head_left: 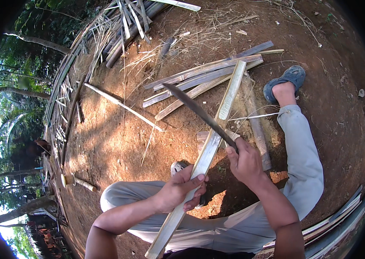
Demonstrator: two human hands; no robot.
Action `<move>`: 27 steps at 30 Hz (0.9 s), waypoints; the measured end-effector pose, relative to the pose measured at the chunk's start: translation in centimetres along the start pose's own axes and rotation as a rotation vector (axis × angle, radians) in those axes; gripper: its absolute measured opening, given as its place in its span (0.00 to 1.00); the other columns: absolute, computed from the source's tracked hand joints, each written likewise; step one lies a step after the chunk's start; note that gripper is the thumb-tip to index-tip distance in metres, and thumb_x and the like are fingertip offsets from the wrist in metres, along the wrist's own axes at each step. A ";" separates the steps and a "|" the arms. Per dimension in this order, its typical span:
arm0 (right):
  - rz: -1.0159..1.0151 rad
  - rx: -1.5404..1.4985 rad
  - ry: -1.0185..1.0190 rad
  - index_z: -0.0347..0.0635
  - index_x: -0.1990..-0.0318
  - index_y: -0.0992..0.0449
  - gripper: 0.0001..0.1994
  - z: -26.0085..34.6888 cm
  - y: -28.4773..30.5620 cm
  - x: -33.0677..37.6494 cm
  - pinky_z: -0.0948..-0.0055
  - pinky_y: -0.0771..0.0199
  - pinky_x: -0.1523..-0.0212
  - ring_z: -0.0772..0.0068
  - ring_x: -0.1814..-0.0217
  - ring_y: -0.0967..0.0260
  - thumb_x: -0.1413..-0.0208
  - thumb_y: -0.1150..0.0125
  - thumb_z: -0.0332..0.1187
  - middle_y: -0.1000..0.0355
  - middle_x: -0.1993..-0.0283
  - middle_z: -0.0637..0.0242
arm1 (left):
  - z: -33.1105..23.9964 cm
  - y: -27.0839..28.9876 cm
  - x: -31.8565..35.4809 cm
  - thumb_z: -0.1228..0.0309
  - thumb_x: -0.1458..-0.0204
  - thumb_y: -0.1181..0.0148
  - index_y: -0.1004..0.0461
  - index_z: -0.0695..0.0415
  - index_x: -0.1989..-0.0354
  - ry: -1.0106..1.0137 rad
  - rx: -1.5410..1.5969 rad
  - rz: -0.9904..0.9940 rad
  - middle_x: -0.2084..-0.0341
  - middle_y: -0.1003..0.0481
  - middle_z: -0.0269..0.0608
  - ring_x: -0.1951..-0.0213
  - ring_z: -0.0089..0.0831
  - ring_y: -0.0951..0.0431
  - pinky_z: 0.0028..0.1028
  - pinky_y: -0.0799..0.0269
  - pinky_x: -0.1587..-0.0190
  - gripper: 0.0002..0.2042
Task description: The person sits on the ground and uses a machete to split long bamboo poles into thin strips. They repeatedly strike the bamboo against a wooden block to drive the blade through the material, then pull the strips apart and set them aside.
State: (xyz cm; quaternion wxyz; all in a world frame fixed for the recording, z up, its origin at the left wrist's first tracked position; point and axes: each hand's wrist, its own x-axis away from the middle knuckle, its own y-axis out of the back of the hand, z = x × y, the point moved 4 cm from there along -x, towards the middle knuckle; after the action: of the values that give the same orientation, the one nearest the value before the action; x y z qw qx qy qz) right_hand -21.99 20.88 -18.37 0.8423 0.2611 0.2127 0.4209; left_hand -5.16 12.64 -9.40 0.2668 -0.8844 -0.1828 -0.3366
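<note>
My left hand [181, 187] grips a long split bamboo slat [229, 96] near its middle; the slat runs from my lap up and away over the dirt. My right hand [245, 162] holds the handle of a long dark curved knife [193, 106]. Its blade crosses the slat and points up to the left. I sit on the ground with grey trousers, one knee bent on the left and my right leg stretched out.
A pile of split bamboo strips [199, 77] lies on the red dirt beyond the slat. More bamboo poles [128, 26] lie at the top left, and strips [340, 216] lie at the lower right. My foot wears a blue sandal [288, 80]. Trees stand on the left.
</note>
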 end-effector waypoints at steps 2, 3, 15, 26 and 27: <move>0.052 -0.063 0.172 0.40 0.68 0.31 0.26 2.2 -0.5 1.7 0.57 0.28 0.80 0.49 0.77 0.27 0.39 0.50 0.58 0.29 0.74 0.55 | -0.2 1.3 -0.4 0.68 0.33 0.56 0.38 0.60 0.54 0.014 0.044 -0.041 0.77 0.34 0.37 0.87 0.23 0.33 0.21 0.39 0.86 0.08; 0.042 -0.004 0.261 0.40 0.68 0.31 0.26 3.9 -0.2 2.3 0.58 0.28 0.81 0.51 0.78 0.27 0.40 0.49 0.59 0.29 0.74 0.56 | -0.3 1.8 -0.7 0.69 0.34 0.56 0.39 0.61 0.54 0.018 0.069 -0.062 0.77 0.34 0.37 0.87 0.23 0.33 0.20 0.39 0.86 0.07; -0.042 0.069 0.325 0.41 0.72 0.32 0.29 1.9 -1.7 2.0 0.63 0.29 0.81 0.57 0.81 0.28 0.47 0.43 0.64 0.32 0.78 0.60 | -2.3 0.4 0.3 0.80 0.43 0.44 0.32 0.63 0.60 -0.124 -0.288 -0.130 0.86 0.31 0.34 0.89 0.18 0.34 0.22 0.40 0.86 0.06; -0.101 0.080 -0.151 0.35 0.69 0.30 0.26 -6.4 0.7 -2.9 0.49 0.30 0.75 0.40 0.76 0.28 0.36 0.53 0.55 0.30 0.81 0.49 | -2.2 1.8 1.5 0.85 0.46 0.45 0.38 0.59 0.59 -0.072 -0.089 -0.114 0.80 0.30 0.36 0.89 0.19 0.33 0.19 0.41 0.88 0.11; -0.080 0.029 -0.093 0.35 0.69 0.30 0.26 -4.7 0.1 -2.0 0.49 0.30 0.75 0.40 0.76 0.28 0.36 0.52 0.55 0.29 0.80 0.49 | -2.8 2.1 0.8 0.85 0.46 0.45 0.38 0.59 0.59 -0.074 -0.103 -0.137 0.80 0.29 0.36 0.90 0.18 0.33 0.19 0.41 0.88 0.11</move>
State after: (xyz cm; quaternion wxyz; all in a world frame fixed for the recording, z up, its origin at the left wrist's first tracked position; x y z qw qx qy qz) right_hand -25.86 20.49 -21.68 0.8636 0.2837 0.1896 0.3712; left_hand -4.95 9.45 -7.74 0.1905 -0.8942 -0.2349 -0.3301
